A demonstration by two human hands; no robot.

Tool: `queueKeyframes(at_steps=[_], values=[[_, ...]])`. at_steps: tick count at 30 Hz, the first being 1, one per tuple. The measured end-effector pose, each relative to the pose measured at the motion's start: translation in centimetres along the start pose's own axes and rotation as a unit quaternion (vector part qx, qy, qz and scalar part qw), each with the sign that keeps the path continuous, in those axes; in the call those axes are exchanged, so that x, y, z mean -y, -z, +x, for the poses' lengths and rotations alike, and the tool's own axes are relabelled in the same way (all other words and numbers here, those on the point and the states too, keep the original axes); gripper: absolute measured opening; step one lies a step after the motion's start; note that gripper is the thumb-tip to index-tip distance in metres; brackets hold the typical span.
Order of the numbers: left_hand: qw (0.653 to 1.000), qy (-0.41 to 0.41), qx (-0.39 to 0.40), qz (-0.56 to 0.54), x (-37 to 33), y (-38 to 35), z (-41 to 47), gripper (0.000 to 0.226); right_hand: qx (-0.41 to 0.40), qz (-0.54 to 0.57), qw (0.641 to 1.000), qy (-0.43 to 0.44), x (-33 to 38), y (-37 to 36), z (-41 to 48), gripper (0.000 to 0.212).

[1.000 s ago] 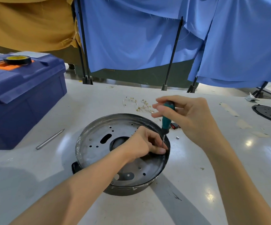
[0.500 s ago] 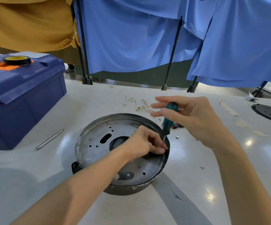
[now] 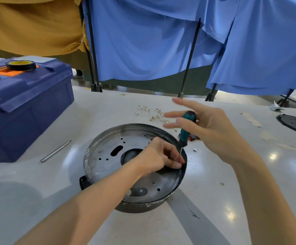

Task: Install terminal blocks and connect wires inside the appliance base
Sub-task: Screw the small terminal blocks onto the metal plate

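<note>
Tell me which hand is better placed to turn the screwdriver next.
Right. The right hand sits against the screwdriver handle, fingers straight; the left hand is curled low at its tip inside the appliance base, busy steadying it.

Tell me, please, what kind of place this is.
Most likely a workshop or assembly bench. A blue toolbox sits on the white table, a screwdriver stands in a round metal appliance base, and blue cloth screens hang behind.
</note>
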State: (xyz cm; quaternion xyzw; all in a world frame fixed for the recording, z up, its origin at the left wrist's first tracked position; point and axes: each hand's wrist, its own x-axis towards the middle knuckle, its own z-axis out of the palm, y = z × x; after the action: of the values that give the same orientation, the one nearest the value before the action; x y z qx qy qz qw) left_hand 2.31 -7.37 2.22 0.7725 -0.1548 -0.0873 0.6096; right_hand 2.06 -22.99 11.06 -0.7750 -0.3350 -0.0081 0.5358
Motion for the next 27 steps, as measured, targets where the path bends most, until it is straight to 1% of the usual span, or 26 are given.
queueKeyframes(at_steps=[1, 2, 3, 4, 6, 8, 9, 10, 11, 13, 14, 15, 16, 17, 18, 19, 21, 22, 23, 25, 26, 27], values=[[1.0, -0.004, 0.001, -0.001, 0.0, 0.0, -0.1, 0.042, -0.004, 0.006, 1.0, 0.015, -0.2, -0.1, -0.1, 0.035], [1.0, -0.006, 0.0, -0.001, -0.1, 0.1, -0.1, 0.042, -0.037, 0.005, 0.999, 0.032, -0.5, -0.5, -0.2, 0.026], [1.0, -0.005, -0.002, 0.0, -0.1, 0.1, -0.1, 0.041, -0.093, -0.002, 0.995, 0.039, -0.7, -1.0, -0.3, 0.018], [1.0, -0.002, -0.003, 0.0, -0.2, 0.1, -0.2, 0.039, -0.157, -0.018, 0.987, 0.036, -1.1, -1.6, -0.3, 0.015], [1.0, 0.009, -0.003, -0.004, -0.2, 0.0, -0.2, 0.034, -0.275, -0.067, 0.959, 0.022, -1.8, -2.8, -0.3, 0.026], [1.0, 0.018, -0.006, -0.001, -0.3, 0.0, -0.2, 0.028, -0.353, -0.129, 0.927, 0.008, -2.0, -3.5, -0.1, 0.036], [1.0, 0.018, -0.007, 0.001, -0.4, 0.0, -0.2, 0.026, -0.363, -0.171, 0.916, -0.003, -1.9, -3.5, 0.0, 0.04], [1.0, 0.017, -0.007, 0.002, -0.4, 0.0, -0.2, 0.026, -0.344, -0.2, 0.917, -0.013, -1.7, -3.3, 0.1, 0.045], [1.0, 0.014, -0.006, -0.001, -0.3, 0.0, -0.2, 0.029, -0.303, -0.19, 0.934, -0.02, -1.5, -2.9, 0.1, 0.047], [1.0, 0.013, -0.004, -0.009, -0.2, 0.0, -0.1, 0.037, -0.188, -0.092, 0.977, -0.027, -0.7, -1.8, 0.1, 0.038], [1.0, 0.013, -0.003, -0.012, -0.1, -0.1, -0.1, 0.04, -0.135, -0.045, 0.99, -0.024, -0.3, -1.1, 0.0, 0.039], [1.0, 0.011, -0.002, -0.013, -0.1, 0.0, 0.0, 0.041, -0.092, -0.02, 0.995, -0.018, -0.1, -0.5, -0.1, 0.041], [1.0, 0.009, -0.001, -0.012, -0.1, 0.0, 0.0, 0.041, -0.062, -0.019, 0.998, -0.006, 0.1, -0.1, -0.1, 0.038], [1.0, 0.005, 0.001, -0.009, -0.1, 0.0, 0.0, 0.04, -0.053, -0.03, 0.998, 0.006, 0.1, 0.0, -0.1, 0.034], [1.0, 0.001, 0.003, -0.007, -0.2, 0.1, -0.1, 0.04, -0.067, -0.045, 0.997, 0.02, 0.2, -0.2, -0.2, 0.029], [1.0, -0.002, 0.004, -0.006, -0.2, 0.2, -0.1, 0.039, -0.099, -0.049, 0.993, 0.031, 0.1, -0.6, -0.2, 0.025], [1.0, -0.005, 0.001, -0.009, -0.4, 0.2, -0.3, 0.036, -0.185, -0.044, 0.981, 0.046, -0.3, -1.7, -0.1, 0.014], [1.0, -0.003, 0.0, -0.009, -0.4, 0.1, -0.3, 0.031, -0.231, -0.053, 0.97, 0.052, -0.5, -2.3, 0.0, 0.013], [1.0, 0.001, -0.002, -0.008, -0.4, 0.1, -0.3, 0.026, -0.28, -0.079, 0.955, 0.057, -0.8, -2.8, 0.1, 0.018], [1.0, 0.009, -0.005, -0.015, -0.5, 0.0, -0.3, 0.018, -0.367, -0.192, 0.908, 0.07, -1.4, -3.2, 0.5, 0.031], [1.0, 0.013, -0.006, -0.021, -0.5, 0.0, -0.2, 0.018, -0.396, -0.252, 0.881, 0.067, -1.4, -3.2, 0.7, 0.037], [1.0, 0.017, -0.006, -0.023, -0.5, 0.0, -0.2, 0.02, -0.401, -0.286, 0.868, 0.052, -1.3, -3.1, 0.8, 0.043]])
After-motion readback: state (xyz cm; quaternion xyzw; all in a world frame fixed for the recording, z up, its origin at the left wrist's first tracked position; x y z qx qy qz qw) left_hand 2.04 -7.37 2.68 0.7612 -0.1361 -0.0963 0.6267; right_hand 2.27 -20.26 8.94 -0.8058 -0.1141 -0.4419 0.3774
